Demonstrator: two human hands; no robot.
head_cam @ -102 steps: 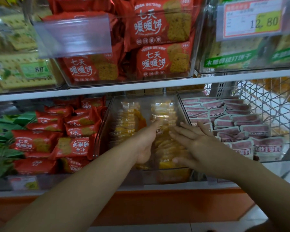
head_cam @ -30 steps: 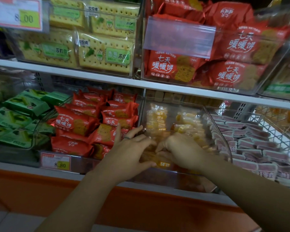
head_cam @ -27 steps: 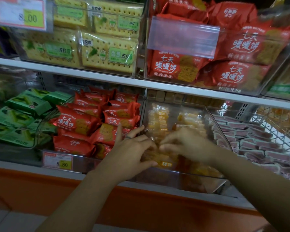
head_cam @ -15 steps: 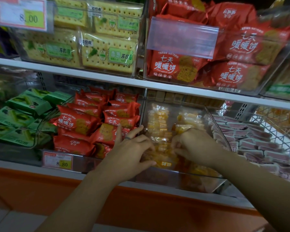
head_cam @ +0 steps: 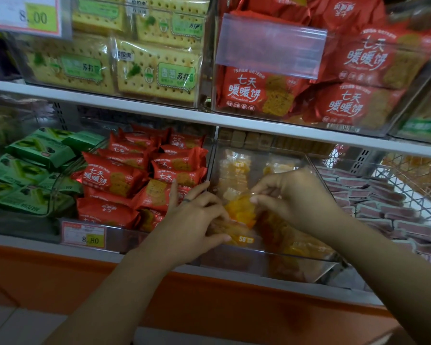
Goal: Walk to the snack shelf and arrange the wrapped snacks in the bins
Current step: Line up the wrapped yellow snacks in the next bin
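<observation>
Our right hand (head_cam: 299, 197) is now pinching one small clear film packet of yellow-orange snack pieces (head_cam: 239, 210) between thumb and fingertips and is lifting it a little above the others. Half a second ago this hand was lying curled down among the packets. Our left hand (head_cam: 194, 220) is keeping its place. Its thumb and forefinger are curling round the front end of the left row of clear packets (head_cam: 235, 170). Two other fingers, one wearing a thin ring (head_cam: 186, 200), are pointing straight over the shiny red foil pillow packets (head_cam: 115, 178) next door. We are judging that one packet is being taken out of line to be laid back straight, so this bin is only partly arranged.

The film is thin, glossy and crinkly and will probably be bending easily; the contents are looking lumpy. The lifted packet is hanging over the front half of the transparent hard plastic bin (head_cam: 296, 265) with sloping walls, on the lower white shelf (head_cam: 23, 241). Beyond the red packets, soft green packets (head_cam: 35, 155) are lying piled. To the right, flat pink-and-white packets (head_cam: 383, 202) are lying in overlapping rows, beside a white wire basket (head_cam: 413, 185).
</observation>
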